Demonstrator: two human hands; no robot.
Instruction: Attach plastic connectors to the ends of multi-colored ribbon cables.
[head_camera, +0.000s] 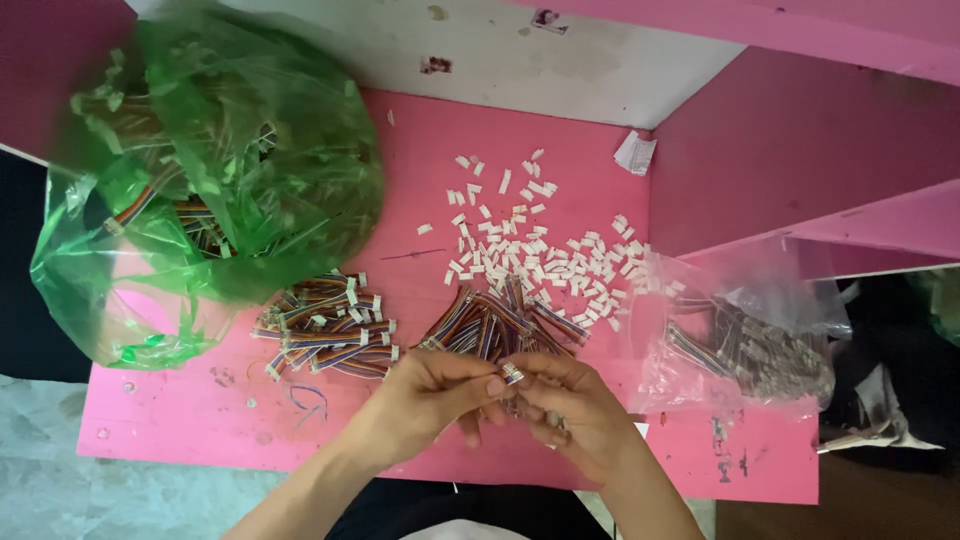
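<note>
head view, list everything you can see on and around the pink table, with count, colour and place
pink table: one, pink, fills the middle of the view
green plastic bag of multicoloured wire pieces: one, translucent green, far left of the table
clear plastic bag of wire pieces: one, transparent, right edge of the table
small white plastic connector housings: too many to count, white, scattered centre and right
pile of multicoloured ribbon wires with white ends: one, left of centre
loose bundle of multicoloured ribbon wires: one, just beyond the hands
crumpled white paper scrap: one, far right corner
left hand: pinching a small wire end
right hand: fingers on the same wire end
</note>
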